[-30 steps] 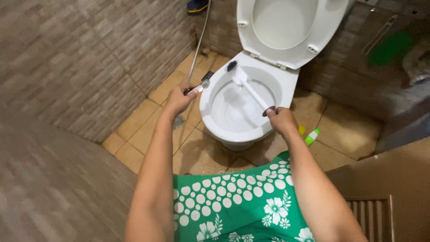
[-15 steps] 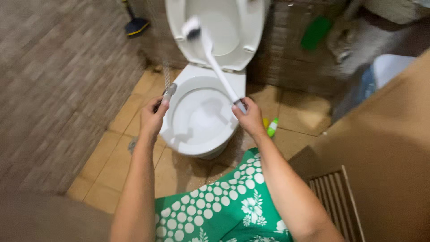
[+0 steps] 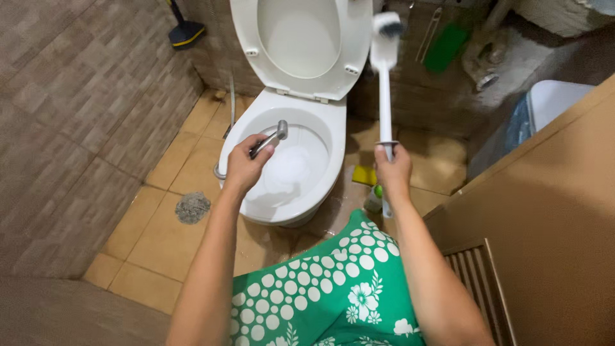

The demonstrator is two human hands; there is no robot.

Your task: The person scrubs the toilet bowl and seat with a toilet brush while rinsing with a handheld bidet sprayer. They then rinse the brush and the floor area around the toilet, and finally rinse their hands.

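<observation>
Sprayer (image 3: 269, 140) over bowl (image 3: 285, 168) (brush (image 3: 385, 83) rightward)

Bowl (image 3: 291, 168) open above; raised lid (image 3: 301, 45) blocks behind.

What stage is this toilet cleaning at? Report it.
Done: seat and lid are up, and the bowl looks white. In hand: the right hand holds the toilet brush upright, outside the bowl; the left hand aims the metal sprayer into it. Left: grey debris lies on the floor tiles.

I see a white toilet brush (image 3: 385, 83) in my right hand (image 3: 393, 170), a silver sprayer (image 3: 270, 140) in my left hand (image 3: 245, 168) (green white-flowered dress (image 3: 327, 288) below both).
</observation>
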